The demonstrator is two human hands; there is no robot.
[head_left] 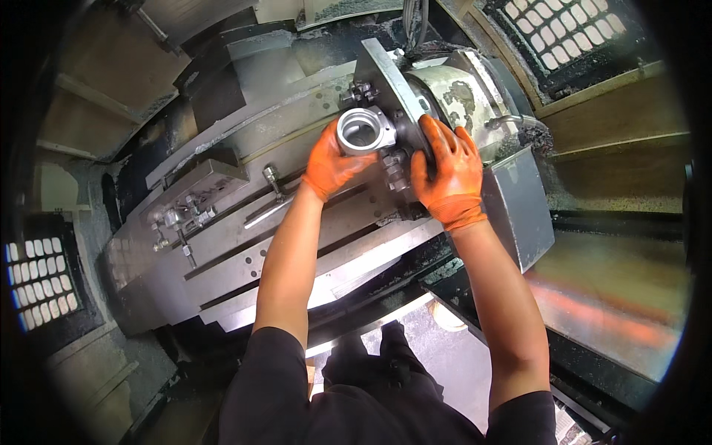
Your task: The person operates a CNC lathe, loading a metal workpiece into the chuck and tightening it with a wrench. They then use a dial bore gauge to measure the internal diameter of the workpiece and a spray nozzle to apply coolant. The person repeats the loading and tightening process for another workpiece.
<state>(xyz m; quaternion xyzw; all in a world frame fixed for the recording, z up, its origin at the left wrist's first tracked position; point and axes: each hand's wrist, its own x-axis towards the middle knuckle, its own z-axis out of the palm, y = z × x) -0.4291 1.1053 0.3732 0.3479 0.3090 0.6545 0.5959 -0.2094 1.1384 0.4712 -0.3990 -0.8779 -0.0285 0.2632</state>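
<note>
Two-handed, in orange gloves, reaches to the upright plate (391, 74). Holds the ring (377, 132), a short bare-metal piece with a wide round bore, just left of the plate. Grasps it in the left hand (331, 163), fingers curled beneath and around the outer wall, bore turned up into view. Cannot tell whether touching or only close, ring to plate. Lays the right hand (451, 174) over the plate's lower end, fingers stretched along the right side, thumb apart toward the left. Cannot tell whether pinching there or merely resting.

Left of the plate, an upper clamp (361, 93) and a lower clamp (395, 172), one above the ring and one below. Right of the plate, just beside it, a pale drum (452, 89) with patchy, worn paint. Below and right of the plate, a grey box (523, 208). Stretching off to the plate's left and below, a slotted table (341, 228). On that table, left of the plate, a small post (273, 179); farther left, well apart from the plate, a bracket (211, 185) with bolted fittings alongside.
</note>
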